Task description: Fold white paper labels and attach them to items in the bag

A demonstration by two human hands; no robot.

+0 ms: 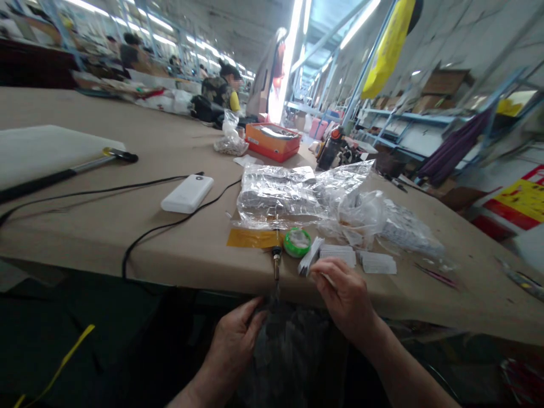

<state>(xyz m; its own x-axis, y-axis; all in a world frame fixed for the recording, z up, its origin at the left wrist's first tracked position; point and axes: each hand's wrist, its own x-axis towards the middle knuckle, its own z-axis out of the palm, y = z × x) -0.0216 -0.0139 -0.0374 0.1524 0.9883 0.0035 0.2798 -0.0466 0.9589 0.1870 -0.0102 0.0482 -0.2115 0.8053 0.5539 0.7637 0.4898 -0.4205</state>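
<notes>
My left hand (236, 336) is below the table edge, thumb and fingers pinched together; whatever is between them is too dark to make out. Just above its fingertips points the metal tip of a soldering iron (276, 264), which lies over the table's edge with a faint wisp like smoke below it. My right hand (345, 290) is closed in a pinch beside a slanted stack of white slips (311, 255); its fingertips hide what they hold, if anything. A green round tin (297, 242) and a strip of amber tape (250, 238) lie by the iron.
Clear plastic bags (280, 195) cover the table's middle. A white power bank (187, 193) with a black cable lies left. More white slips (378, 263) and tweezers (436, 276) are on the right. An orange box (272, 141) stands behind. A person (219, 85) sits across the table.
</notes>
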